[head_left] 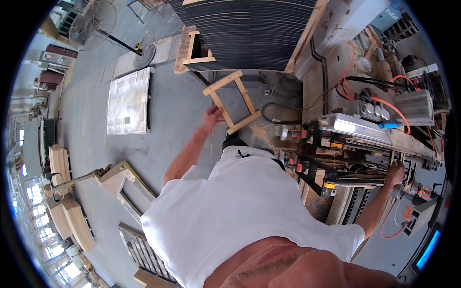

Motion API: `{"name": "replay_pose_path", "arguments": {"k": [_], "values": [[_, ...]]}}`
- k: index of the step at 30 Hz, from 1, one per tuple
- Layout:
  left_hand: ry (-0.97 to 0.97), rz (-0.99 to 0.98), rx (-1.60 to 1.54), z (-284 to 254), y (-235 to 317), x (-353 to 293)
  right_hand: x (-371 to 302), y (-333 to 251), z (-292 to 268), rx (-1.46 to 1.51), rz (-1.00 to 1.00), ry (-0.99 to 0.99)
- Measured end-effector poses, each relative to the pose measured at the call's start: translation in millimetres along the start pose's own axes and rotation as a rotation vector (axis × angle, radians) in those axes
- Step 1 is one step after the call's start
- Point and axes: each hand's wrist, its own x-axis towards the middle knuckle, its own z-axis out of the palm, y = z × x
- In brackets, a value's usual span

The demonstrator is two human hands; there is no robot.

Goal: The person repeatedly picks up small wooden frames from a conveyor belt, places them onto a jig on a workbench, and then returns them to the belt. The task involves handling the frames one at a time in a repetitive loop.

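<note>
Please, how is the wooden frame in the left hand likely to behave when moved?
The wooden frame is probably stiff, as its four straight bars meet in a closed rectangle. It is likely light for its size, since its middle is open and the left hand alone holds it.

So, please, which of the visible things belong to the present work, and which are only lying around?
Likely part of the job:
wooden frame, held in the left hand
machine, with the right hand at it

Likely just lying about:
standing fan
pale panel
stacked boards at the left
</note>
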Motion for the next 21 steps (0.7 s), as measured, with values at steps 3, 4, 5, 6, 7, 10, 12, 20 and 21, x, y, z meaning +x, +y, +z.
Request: {"name": "replay_pose_path", "arguments": {"k": [3,4,5,6,7,10,12,20,21], "values": [[0.067,0.097,0.074,-55,57,6,-30,-32,-40,0.292,0.015,0.204],[0.098,0.119,0.085,-80,71,11,-52,-64,-72,0.397,-0.005,0.267],[0.113,0.137,0.108,-107,84,23,-77,-91,-96,0.472,-0.027,0.331],[0.132,0.158,0.131,-133,97,35,-107,-124,-119,0.626,-0.029,0.33],[0.161,0.158,0.171,-149,115,48,-142,-155,-139,0.777,-0.019,0.334],[0.134,0.175,0.185,-185,171,112,-245,-247,-176,1.075,-0.081,0.198],[0.086,0.178,0.171,-207,198,165,-294,-294,-172,1.139,-0.167,-0.195],[0.144,0.28,0.598,-230,232,340,-455,-326,-6,0.88,-0.233,-0.86],[0.243,0.334,0.733,-239,229,345,-468,-315,7,0.878,-0.188,-0.912]]}}
